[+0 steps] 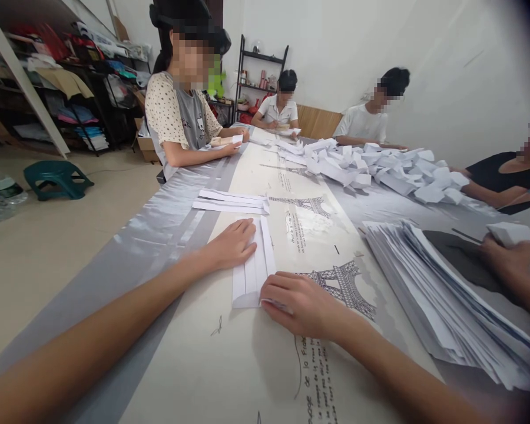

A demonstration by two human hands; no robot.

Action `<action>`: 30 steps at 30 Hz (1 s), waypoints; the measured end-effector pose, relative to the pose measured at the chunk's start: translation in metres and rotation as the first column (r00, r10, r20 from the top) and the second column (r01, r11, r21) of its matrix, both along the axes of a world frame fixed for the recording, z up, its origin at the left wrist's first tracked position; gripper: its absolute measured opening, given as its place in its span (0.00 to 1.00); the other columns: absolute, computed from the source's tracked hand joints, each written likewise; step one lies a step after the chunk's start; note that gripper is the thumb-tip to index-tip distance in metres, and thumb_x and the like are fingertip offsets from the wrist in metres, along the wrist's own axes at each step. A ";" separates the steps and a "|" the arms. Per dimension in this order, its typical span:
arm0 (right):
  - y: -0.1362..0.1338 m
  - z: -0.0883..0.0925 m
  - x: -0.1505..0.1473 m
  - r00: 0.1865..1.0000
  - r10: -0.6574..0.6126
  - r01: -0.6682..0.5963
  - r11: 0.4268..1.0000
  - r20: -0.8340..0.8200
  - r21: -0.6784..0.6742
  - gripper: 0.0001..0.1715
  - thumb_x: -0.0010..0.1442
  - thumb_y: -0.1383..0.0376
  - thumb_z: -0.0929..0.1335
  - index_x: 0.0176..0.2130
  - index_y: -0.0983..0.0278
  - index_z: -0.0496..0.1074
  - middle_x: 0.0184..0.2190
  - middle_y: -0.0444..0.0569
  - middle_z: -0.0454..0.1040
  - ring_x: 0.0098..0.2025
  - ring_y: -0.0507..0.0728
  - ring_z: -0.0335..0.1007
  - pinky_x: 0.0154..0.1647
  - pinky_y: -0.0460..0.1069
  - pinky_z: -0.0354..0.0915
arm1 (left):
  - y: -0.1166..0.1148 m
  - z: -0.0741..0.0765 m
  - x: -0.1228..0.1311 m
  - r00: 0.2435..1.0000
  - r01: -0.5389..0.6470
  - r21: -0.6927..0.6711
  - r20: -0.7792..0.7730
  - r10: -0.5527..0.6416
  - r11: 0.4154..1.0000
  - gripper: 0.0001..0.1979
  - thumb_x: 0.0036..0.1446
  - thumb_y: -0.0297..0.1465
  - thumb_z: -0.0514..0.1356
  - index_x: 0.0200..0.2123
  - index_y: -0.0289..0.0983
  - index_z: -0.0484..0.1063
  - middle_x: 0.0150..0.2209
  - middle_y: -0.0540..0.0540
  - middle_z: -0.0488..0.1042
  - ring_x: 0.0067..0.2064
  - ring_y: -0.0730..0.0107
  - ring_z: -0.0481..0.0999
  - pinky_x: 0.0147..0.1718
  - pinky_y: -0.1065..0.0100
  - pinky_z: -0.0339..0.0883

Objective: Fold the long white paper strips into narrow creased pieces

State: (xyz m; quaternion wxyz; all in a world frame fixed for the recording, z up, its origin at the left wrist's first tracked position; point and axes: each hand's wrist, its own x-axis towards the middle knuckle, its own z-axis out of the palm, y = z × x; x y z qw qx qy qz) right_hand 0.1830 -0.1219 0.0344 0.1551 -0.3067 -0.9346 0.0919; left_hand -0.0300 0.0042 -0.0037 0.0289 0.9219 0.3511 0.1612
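In front of me lies a folded white paper sleeve [254,265], flat, with long creases and a folded lower end. My left hand [234,243] rests on its upper left part, fingers stretched out and pressing down. At the lower right corner, my right hand [298,303] has its fingers curled together over the paper's edge; its thumb is partly hidden. Just beyond my left hand, another folded white paper piece [232,201] lies crosswise on the table.
A thick stack of white paper [424,294] sits to the right, beside a co-worker's hand [507,259] holding white paper. Farther back is a heap of folded white papers [371,165]. Several people sit around the printed tablecloth [194,365]. A green stool [57,178] stands left.
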 end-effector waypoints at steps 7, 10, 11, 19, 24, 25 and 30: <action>0.016 -0.015 0.007 0.965 -0.059 -0.021 0.954 -0.255 -0.299 0.05 0.69 0.66 0.67 0.39 0.62 0.73 0.44 0.50 0.73 0.40 0.53 0.72 0.42 0.50 0.72 | 0.002 -0.004 -0.001 1.000 -0.006 -0.006 0.017 0.006 1.000 0.19 0.70 0.36 0.46 0.57 0.32 0.62 0.66 0.31 0.61 0.68 0.49 0.59 0.66 0.50 0.55; 0.017 -0.020 0.007 0.952 -0.104 -0.007 0.934 -0.289 -0.357 0.03 0.68 0.65 0.69 0.43 0.61 0.74 0.47 0.50 0.72 0.40 0.53 0.73 0.40 0.48 0.73 | 0.002 -0.004 -0.001 0.999 0.002 -0.014 0.041 -0.002 1.000 0.18 0.69 0.35 0.46 0.56 0.33 0.63 0.66 0.31 0.61 0.68 0.48 0.59 0.66 0.48 0.56; 0.016 -0.021 0.006 0.951 -0.110 0.000 0.934 -0.290 -0.356 0.04 0.67 0.65 0.69 0.44 0.61 0.73 0.47 0.50 0.72 0.41 0.53 0.73 0.39 0.48 0.74 | 0.002 -0.004 -0.001 0.999 0.003 -0.016 0.044 -0.002 1.000 0.18 0.69 0.35 0.47 0.56 0.33 0.63 0.66 0.32 0.62 0.68 0.48 0.59 0.65 0.48 0.56; 0.017 -0.020 0.005 0.984 0.086 -0.079 0.996 -0.158 0.051 0.10 0.72 0.64 0.65 0.39 0.61 0.74 0.44 0.52 0.76 0.45 0.58 0.70 0.47 0.55 0.72 | 0.003 -0.006 -0.001 1.000 -0.001 0.010 0.015 0.001 1.000 0.19 0.69 0.35 0.47 0.57 0.32 0.62 0.66 0.31 0.61 0.69 0.48 0.58 0.66 0.48 0.55; 0.013 -0.008 0.007 0.989 0.149 -0.150 0.969 0.018 0.197 0.18 0.73 0.68 0.61 0.33 0.62 0.73 0.37 0.48 0.78 0.37 0.55 0.71 0.37 0.51 0.71 | 0.002 -0.004 -0.001 1.000 0.002 0.014 0.007 -0.002 1.000 0.18 0.69 0.35 0.47 0.57 0.32 0.62 0.65 0.31 0.61 0.68 0.48 0.59 0.66 0.49 0.56; 0.010 -0.005 0.007 0.989 0.139 -0.148 0.967 0.058 0.210 0.18 0.73 0.70 0.61 0.33 0.62 0.73 0.37 0.48 0.79 0.36 0.55 0.72 0.36 0.51 0.71 | 0.002 -0.004 -0.001 1.000 0.005 0.013 0.015 -0.005 1.000 0.18 0.69 0.35 0.47 0.56 0.33 0.63 0.65 0.31 0.62 0.68 0.48 0.59 0.66 0.49 0.56; -0.018 0.006 -0.001 0.968 0.023 -0.087 0.965 0.251 0.246 0.19 0.64 0.81 0.61 0.46 0.67 0.75 0.41 0.55 0.79 0.36 0.59 0.75 0.33 0.54 0.73 | 0.001 -0.003 -0.001 1.000 0.005 0.016 0.027 -0.005 1.000 0.16 0.69 0.35 0.47 0.55 0.34 0.62 0.65 0.32 0.62 0.68 0.48 0.59 0.66 0.49 0.56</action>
